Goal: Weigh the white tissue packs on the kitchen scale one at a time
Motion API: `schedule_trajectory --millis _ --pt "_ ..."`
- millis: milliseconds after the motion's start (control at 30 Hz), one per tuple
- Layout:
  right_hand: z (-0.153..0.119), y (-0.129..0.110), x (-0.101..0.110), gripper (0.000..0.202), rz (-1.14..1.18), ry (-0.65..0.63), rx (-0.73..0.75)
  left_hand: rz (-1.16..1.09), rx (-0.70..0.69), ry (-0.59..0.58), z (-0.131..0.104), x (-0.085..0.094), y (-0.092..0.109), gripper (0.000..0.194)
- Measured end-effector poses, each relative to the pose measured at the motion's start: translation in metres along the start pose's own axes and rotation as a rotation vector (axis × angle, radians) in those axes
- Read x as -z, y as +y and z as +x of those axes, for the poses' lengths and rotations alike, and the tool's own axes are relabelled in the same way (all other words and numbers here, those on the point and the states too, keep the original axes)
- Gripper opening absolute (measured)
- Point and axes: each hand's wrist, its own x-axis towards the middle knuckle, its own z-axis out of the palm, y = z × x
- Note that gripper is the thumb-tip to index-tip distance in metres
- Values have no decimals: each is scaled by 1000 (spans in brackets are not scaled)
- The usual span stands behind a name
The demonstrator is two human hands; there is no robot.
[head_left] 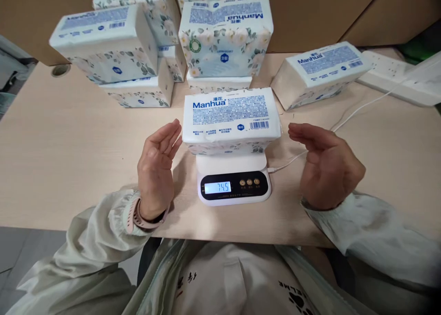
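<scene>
A white and blue pack of tissues (pixel 230 115) marked Manhua rests on a white digital scale (pixel 234 186), covering most of its plate. The scale's lit display (pixel 217 187) seems to read 74.5; I cannot make out a unit. Just left of the pack is my left hand (pixel 158 168), fingers stretched out and holding nothing. On the other side my right hand (pixel 327 163) is raised with straight fingers, a small gap between it and the pack. Neither hand grips anything.
Behind the scale, several more tissue packs (pixel 223 39) are stacked at the back left and middle. One single pack (pixel 322 73) lies at the right, near a white power strip (pixel 396 71). A white cable (pixel 358 104) runs to the scale. Brown cardboard (pixel 306 11) stands behind.
</scene>
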Motion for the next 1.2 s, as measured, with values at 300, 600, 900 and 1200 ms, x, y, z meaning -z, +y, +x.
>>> schedule_trajectory --millis 300,600,900,1200 --pt "0 7 -8 45 -64 46 196 -39 -9 -5 1 -2 4 34" --pt "0 8 -11 43 -59 66 155 -19 -13 -35 3 1 0 41" --pt "-2 12 -12 43 -16 -6 116 -32 -8 -70 1 1 5 35" --pt "-1 4 -12 38 -41 14 64 20 -8 -69 2 4 1 38"
